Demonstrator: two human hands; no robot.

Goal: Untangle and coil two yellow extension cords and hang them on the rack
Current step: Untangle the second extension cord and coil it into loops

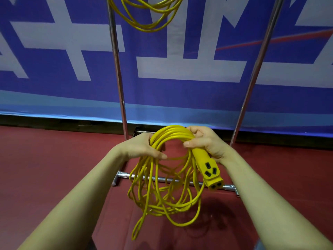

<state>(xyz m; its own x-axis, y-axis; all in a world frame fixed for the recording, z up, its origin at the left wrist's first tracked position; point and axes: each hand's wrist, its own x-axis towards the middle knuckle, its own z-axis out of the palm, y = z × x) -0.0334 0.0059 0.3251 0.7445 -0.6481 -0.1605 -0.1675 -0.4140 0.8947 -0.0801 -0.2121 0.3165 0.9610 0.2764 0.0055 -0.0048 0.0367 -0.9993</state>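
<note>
Fingers [193, 142] around yellow cord [162, 177] — both hands

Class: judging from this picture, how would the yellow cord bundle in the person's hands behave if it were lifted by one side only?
The cord bundle is probably floppy: its lower loops sag unevenly below both hands. It would likely swing toward the socket end, which looks bulkier than the cable. Loose loops may slip out, since only the top is gripped by the left hand and right hand.

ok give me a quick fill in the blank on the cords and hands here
1. Both hands grip a coiled ____ cord.
2. The socket end sticks out below the ____ hand.
3. The left hand holds the coil's ____ side.
4. A second cord hangs at the ____ of the picture, between the rack poles.

Missing words: yellow; right; left; top
</note>
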